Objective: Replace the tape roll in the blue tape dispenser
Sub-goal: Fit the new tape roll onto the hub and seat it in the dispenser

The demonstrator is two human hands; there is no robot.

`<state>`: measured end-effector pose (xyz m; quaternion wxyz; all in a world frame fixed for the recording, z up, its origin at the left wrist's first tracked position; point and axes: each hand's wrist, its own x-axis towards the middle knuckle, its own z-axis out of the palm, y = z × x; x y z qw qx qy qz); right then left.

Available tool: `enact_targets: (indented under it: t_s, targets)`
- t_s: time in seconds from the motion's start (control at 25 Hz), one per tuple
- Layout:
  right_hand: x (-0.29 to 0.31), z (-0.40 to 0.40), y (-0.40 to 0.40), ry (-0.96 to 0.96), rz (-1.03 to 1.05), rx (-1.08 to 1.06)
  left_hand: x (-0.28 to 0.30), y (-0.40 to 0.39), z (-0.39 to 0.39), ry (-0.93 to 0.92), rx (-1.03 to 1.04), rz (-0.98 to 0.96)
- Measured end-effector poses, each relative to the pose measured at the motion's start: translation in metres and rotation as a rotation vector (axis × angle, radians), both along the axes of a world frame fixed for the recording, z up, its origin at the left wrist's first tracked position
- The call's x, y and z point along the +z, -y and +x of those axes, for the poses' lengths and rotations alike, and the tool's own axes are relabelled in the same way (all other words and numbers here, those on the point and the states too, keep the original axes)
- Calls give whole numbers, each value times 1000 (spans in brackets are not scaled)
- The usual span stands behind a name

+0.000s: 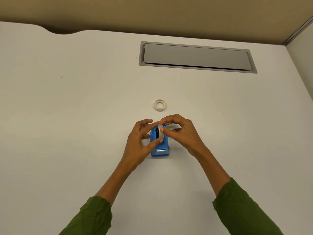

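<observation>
The blue tape dispenser (160, 148) stands on the white desk, its metal cutter facing me. A whitish tape roll (161, 133) sits on edge in its cradle, with a dark hub showing beside it. My left hand (138, 141) pinches the roll from the left, thumb low on its near side and fingers over the top. My right hand (182, 131) grips the top of the same roll between thumb and forefinger. A second tape roll (159, 104), white and lying flat, rests on the desk just beyond the hands.
A grey cable hatch (196, 55) is set into the desk at the back right. A beige partition (152, 14) runs along the far edge, and a side panel rises at the right edge.
</observation>
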<state>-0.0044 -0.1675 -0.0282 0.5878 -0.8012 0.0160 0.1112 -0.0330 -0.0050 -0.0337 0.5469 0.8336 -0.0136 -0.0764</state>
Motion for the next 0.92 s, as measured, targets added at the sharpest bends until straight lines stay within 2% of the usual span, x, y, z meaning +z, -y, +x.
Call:
enact_targets:
  t_s: [0.28,0.52,0.76,0.92]
  targets:
    - [1,2,-3,-17,16,-57,1,0,0,-6,22,-22]
    - [3,-4,6,-49,-15,94,2,0,0,1,31,-32]
    - [0,-2,-7,-119,77,-97,4,1,-3,-10,29,-21]
    - [1,1,-12,-202,133,-130,5,1,-2,5,9,-22]
